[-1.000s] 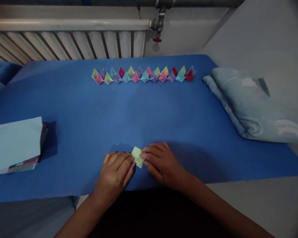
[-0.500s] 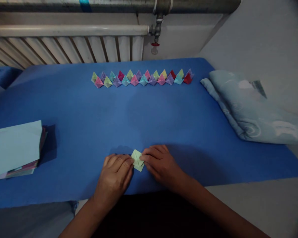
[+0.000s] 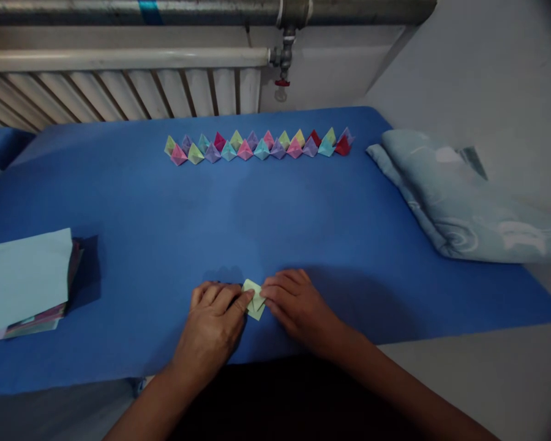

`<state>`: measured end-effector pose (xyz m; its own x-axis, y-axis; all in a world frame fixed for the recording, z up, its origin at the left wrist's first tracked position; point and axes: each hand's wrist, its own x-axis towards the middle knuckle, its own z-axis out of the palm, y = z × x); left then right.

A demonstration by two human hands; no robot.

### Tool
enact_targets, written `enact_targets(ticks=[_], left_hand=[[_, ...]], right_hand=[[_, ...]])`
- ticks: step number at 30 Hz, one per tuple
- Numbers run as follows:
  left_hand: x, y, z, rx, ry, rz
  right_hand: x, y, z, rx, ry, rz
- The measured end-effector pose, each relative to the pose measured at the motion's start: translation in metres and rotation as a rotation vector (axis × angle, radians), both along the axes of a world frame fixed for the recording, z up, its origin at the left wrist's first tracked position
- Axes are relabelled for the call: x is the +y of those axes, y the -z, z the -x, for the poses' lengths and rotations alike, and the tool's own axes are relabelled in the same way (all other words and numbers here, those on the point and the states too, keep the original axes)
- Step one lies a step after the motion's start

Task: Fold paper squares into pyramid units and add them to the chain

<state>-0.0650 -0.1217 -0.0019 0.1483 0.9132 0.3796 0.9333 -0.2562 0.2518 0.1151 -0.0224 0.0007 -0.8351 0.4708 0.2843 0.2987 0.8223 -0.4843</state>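
Note:
A small folded piece of pale green paper (image 3: 256, 306) lies between my hands near the front edge of the blue surface, its layered flaps forming a diamond. My left hand (image 3: 215, 315) holds its left side, with the thumb lying across the upper face. From the right, my right hand (image 3: 296, 306) pinches the opposite corner between thumb and fingers. The fingertips hide both side corners of the paper.
Two rows of colourful folded paper pieces (image 3: 261, 148) stand along the far side of the blue surface (image 3: 165, 214). A stack of coloured paper (image 3: 25, 282) is at left, a folded pale green cloth (image 3: 441, 196) at right. Behind runs a radiator (image 3: 133, 92).
My left thumb has moved inward over the paper's face, covering more of its middle. My right hand keeps its grip. The whole view has shifted slightly.

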Motion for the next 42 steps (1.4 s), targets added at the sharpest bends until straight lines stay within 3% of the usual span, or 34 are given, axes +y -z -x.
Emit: enact_targets(ticks=[10,20,42], left_hand=[[0.000,-0.002,-0.001,-0.054,-0.017,0.045],[0.002,-0.009,-0.007,-0.193,-0.163,0.102],[0.011,0.000,-0.010,-0.167,-0.259,0.051]], right_hand=[[-0.003,0.000,0.002,0.042,0.108,0.035],[0.002,-0.001,0.010,0.003,0.137,0.109],[0.002,-0.003,0.019,-0.039,0.210,0.098]])
